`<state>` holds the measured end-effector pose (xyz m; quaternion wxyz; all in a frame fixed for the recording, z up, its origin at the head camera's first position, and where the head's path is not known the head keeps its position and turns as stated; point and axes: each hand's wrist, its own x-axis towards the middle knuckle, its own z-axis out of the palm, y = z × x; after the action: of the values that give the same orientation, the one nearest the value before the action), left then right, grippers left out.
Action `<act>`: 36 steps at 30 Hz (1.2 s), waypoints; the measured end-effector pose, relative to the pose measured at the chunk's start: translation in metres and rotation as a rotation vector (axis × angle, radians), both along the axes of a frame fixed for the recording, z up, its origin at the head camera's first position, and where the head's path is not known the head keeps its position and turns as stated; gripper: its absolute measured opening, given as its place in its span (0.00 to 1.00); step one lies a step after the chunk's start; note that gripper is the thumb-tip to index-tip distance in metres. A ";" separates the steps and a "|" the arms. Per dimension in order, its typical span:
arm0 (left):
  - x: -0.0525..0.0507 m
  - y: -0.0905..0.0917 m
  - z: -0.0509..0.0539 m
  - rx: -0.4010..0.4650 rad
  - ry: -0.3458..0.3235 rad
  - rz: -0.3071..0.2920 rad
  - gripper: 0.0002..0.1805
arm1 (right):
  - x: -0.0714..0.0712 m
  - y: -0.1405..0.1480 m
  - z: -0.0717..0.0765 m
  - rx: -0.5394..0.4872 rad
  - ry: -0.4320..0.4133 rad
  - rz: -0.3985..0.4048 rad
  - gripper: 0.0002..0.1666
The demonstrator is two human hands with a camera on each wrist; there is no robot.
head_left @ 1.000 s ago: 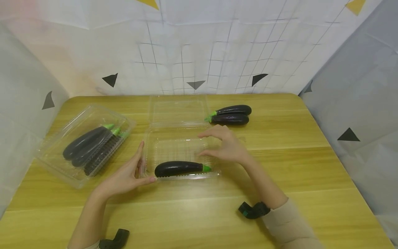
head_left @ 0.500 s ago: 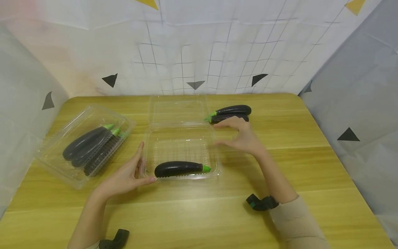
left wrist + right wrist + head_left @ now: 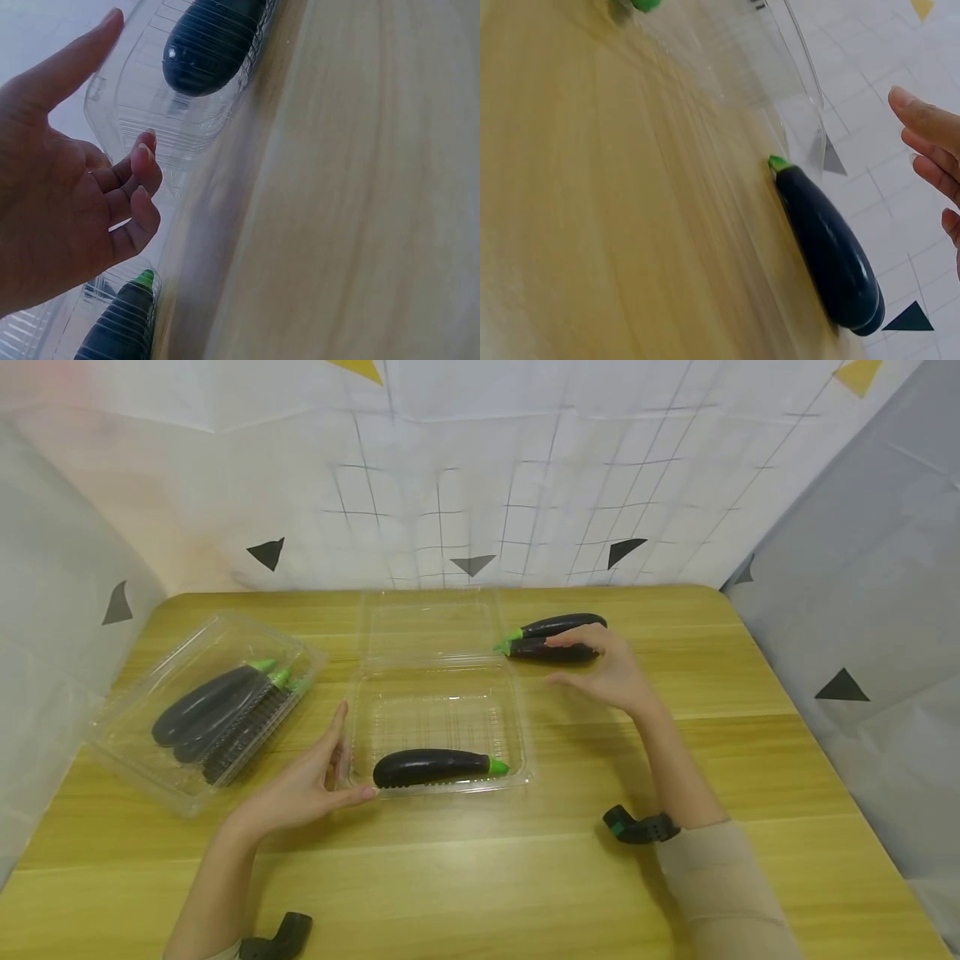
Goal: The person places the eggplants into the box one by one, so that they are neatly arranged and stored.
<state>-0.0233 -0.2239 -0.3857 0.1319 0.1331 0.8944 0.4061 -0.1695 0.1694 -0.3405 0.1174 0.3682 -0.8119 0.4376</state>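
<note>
An open clear plastic clamshell box (image 3: 442,689) lies on the table, its lid folded back, with one dark eggplant (image 3: 431,767) along its near side. My left hand (image 3: 300,785) rests against the box's left front corner, thumb spread from the fingers; the left wrist view shows that hand (image 3: 67,165) beside the clear wall. Two more eggplants (image 3: 555,650) lie together to the right of the lid. Over their near right part in the head view is my right hand (image 3: 600,670), fingers and thumb apart, nothing between them. The right wrist view shows its fingers (image 3: 930,124) apart from the eggplants.
To the left stands another clear plastic box (image 3: 202,710), closed, holding several eggplants. The wooden table (image 3: 465,877) has a white patterned sheet (image 3: 480,477) behind it and pale sheets at both sides.
My right hand has moved right and away from me, from above the open box to the two loose eggplants. The left hand and both boxes have stayed put.
</note>
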 end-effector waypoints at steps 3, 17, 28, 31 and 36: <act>0.000 0.000 0.000 0.000 -0.001 -0.001 0.65 | -0.003 0.003 -0.001 0.003 -0.040 -0.025 0.27; -0.001 -0.001 0.001 -0.001 0.013 -0.013 0.66 | -0.035 0.023 -0.030 0.085 -0.206 -0.148 0.23; -0.001 -0.002 -0.001 0.009 0.015 -0.014 0.66 | -0.060 0.032 -0.053 0.163 -0.236 -0.208 0.23; -0.001 -0.001 -0.001 0.013 0.010 -0.011 0.65 | -0.064 0.033 -0.056 0.192 -0.222 -0.209 0.24; -0.001 -0.001 0.000 0.011 0.010 -0.011 0.65 | -0.068 0.035 -0.062 0.264 -0.154 -0.214 0.25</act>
<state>-0.0239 -0.2250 -0.3859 0.1291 0.1405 0.8920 0.4097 -0.2375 0.2040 -0.4026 0.0514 0.2571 -0.9035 0.3391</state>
